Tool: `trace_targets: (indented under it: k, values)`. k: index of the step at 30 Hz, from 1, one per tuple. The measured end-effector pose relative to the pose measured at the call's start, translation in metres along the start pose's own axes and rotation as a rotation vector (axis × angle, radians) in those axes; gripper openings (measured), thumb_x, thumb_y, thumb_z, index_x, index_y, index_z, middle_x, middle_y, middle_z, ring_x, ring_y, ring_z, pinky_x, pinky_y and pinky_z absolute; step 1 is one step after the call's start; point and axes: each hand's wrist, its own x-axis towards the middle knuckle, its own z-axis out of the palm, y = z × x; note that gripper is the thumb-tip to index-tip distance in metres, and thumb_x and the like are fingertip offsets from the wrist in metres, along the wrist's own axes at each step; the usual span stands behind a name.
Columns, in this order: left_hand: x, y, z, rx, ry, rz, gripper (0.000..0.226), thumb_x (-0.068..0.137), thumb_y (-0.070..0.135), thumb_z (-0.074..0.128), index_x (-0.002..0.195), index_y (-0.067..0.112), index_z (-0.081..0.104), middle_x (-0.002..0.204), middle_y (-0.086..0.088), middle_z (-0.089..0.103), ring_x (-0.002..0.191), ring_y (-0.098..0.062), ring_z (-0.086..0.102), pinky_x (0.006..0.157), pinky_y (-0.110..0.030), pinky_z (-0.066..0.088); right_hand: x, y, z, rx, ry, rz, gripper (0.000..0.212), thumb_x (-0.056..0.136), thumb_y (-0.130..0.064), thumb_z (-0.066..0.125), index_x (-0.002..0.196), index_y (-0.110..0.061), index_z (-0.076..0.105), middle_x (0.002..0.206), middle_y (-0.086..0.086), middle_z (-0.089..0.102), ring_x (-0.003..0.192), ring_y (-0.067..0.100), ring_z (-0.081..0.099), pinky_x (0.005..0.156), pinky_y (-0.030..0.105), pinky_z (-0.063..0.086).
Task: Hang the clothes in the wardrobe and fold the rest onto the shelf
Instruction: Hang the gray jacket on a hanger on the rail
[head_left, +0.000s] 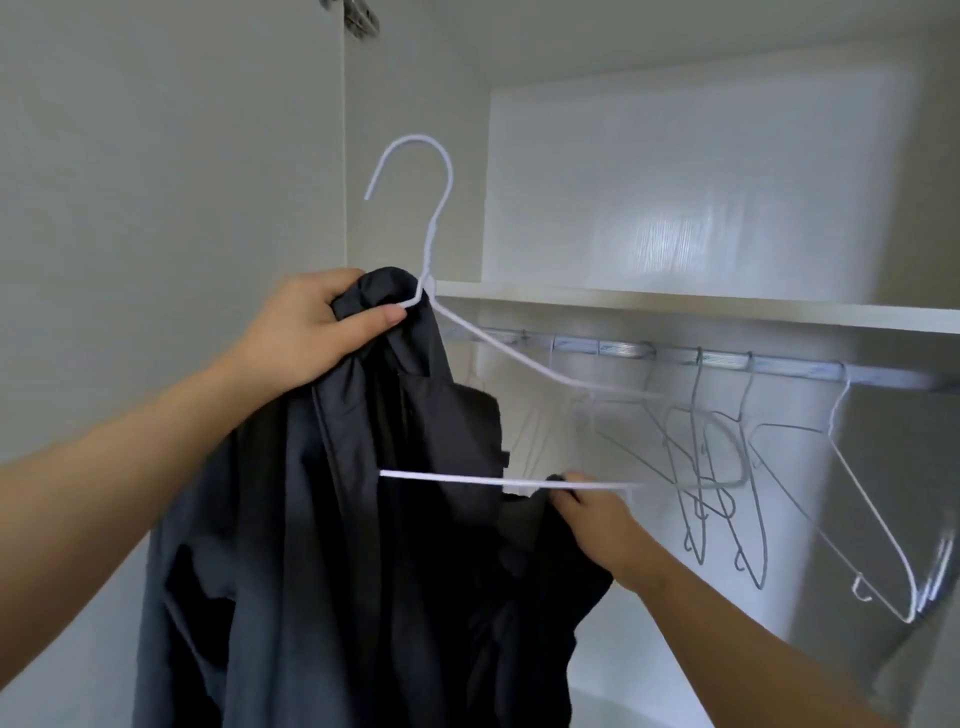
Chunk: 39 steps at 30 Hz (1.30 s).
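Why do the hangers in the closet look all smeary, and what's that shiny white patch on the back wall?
In the head view, the empty hangers on the rail are streaked by motion blur, as is the right end of the white hanger; the shiny patch is glare on the wardrobe's glossy back panel; the left hand and dark garment look fairly sharp.

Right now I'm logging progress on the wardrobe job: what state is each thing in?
White hanger: held up, not on the rail.
Dark garment: half on the hanger, bunched.
Left hand: gripping garment and hanger neck.
Right hand: pinching the garment's edge.
Rail: carries only bare hangers.
Wardrobe door: open.
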Motion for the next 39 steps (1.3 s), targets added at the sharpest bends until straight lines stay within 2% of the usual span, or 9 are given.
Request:
trace_targets:
  k: [5, 11, 18, 25, 30, 32, 35, 37, 39]
  values:
    - [-0.015, -0.023, -0.022, 0.188, -0.077, 0.070, 0.011, 0.080, 0.028, 0.068, 0.074, 0.019, 0.065, 0.061, 0.002, 0.062, 0.056, 0.003, 0.051, 0.057, -0.011, 0.038, 0.005, -0.002, -0.033, 0.133, 0.233, -0.015, 0.019, 0.093, -0.013, 0.054, 0.076, -0.007, 0.061, 0.074, 0.007, 0.061, 0.069, 0.017, 0.055, 0.061, 0.023, 0.041]
    - [-0.033, -0.033, -0.009, 0.595, -0.223, 0.275, 0.042, 0.080, 0.060, 0.041, 0.057, 0.026, 0.031, 0.048, 0.007, 0.036, 0.048, -0.022, 0.045, 0.049, -0.028, 0.036, 0.009, -0.017, -0.052, 0.146, 0.174, 0.094, 0.041, 0.092, -0.029, 0.055, 0.088, 0.011, 0.059, 0.081, 0.030, 0.055, 0.066, 0.021, 0.052, 0.057, 0.027, 0.039]
    - [-0.039, -0.036, 0.034, 1.073, -0.341, 0.185, 0.035, 0.095, 0.052, 0.032, 0.102, 0.024, 0.052, 0.084, -0.002, 0.058, 0.078, -0.027, 0.060, 0.055, -0.027, 0.034, 0.001, -0.026, -0.069, 0.170, 0.195, 0.128, 0.037, 0.092, -0.025, 0.056, 0.097, 0.012, 0.062, 0.097, 0.030, 0.062, 0.076, 0.029, 0.059, 0.064, 0.028, 0.044]
    - [-0.030, -0.023, 0.066, 0.916, -0.229, -0.058, 0.034, 0.093, 0.049, 0.041, 0.100, 0.019, 0.053, 0.092, -0.007, 0.063, 0.085, -0.031, 0.061, 0.057, -0.029, 0.036, -0.014, -0.067, -0.046, 0.367, 0.038, 0.018, 0.028, 0.091, -0.024, 0.056, 0.065, -0.014, 0.051, 0.059, 0.003, 0.047, 0.057, 0.015, 0.046, 0.058, 0.026, 0.035]
    - [-0.033, -0.005, 0.081, 0.617, -0.054, 0.020, 0.034, 0.086, 0.051, 0.052, 0.085, 0.017, 0.052, 0.075, -0.005, 0.062, 0.078, -0.033, 0.060, 0.051, -0.029, 0.027, -0.018, -0.072, -0.036, 0.021, -0.235, -0.205, 0.023, 0.092, -0.035, 0.049, 0.073, -0.026, 0.059, 0.068, -0.010, 0.058, 0.058, -0.001, 0.052, 0.055, 0.014, 0.040]
    - [-0.032, -0.003, 0.077, 0.497, 0.006, 0.013, 0.033, 0.085, 0.049, 0.056, 0.079, 0.017, 0.051, 0.063, 0.000, 0.055, 0.072, -0.033, 0.058, 0.051, -0.029, 0.029, -0.018, -0.071, -0.038, 0.030, -0.075, -0.276, 0.018, 0.091, -0.032, 0.050, 0.076, -0.035, 0.060, 0.079, -0.012, 0.065, 0.069, 0.001, 0.060, 0.064, 0.016, 0.044]
    - [-0.035, -0.004, 0.071, 0.386, 0.043, 0.003, 0.028, 0.084, 0.045, 0.059, 0.073, 0.023, 0.048, 0.053, 0.010, 0.044, 0.063, -0.026, 0.053, 0.050, -0.028, 0.033, -0.010, -0.060, -0.049, -0.250, 0.503, -0.352, 0.012, 0.088, -0.029, 0.057, 0.099, -0.030, 0.061, 0.106, -0.006, 0.060, 0.102, 0.014, 0.053, 0.085, 0.023, 0.033]
    - [-0.036, -0.004, 0.069, 0.349, 0.076, -0.005, 0.025, 0.083, 0.043, 0.061, 0.077, 0.020, 0.055, 0.054, 0.010, 0.046, 0.063, -0.024, 0.053, 0.051, -0.029, 0.038, -0.005, -0.049, -0.055, -0.431, 0.447, -0.220, 0.035, 0.087, -0.043, 0.055, 0.118, -0.029, 0.053, 0.123, -0.005, 0.050, 0.117, 0.019, 0.044, 0.097, 0.031, 0.028]
    - [-0.037, -0.002, 0.068, 0.328, 0.101, -0.004, 0.025, 0.083, 0.043, 0.063, 0.084, 0.017, 0.061, 0.059, 0.007, 0.053, 0.066, -0.025, 0.056, 0.055, -0.031, 0.043, -0.002, -0.042, -0.056, -0.463, 0.203, -0.141, 0.031, 0.087, -0.052, 0.048, 0.105, -0.028, 0.054, 0.104, -0.008, 0.057, 0.102, 0.017, 0.052, 0.090, 0.034, 0.035]
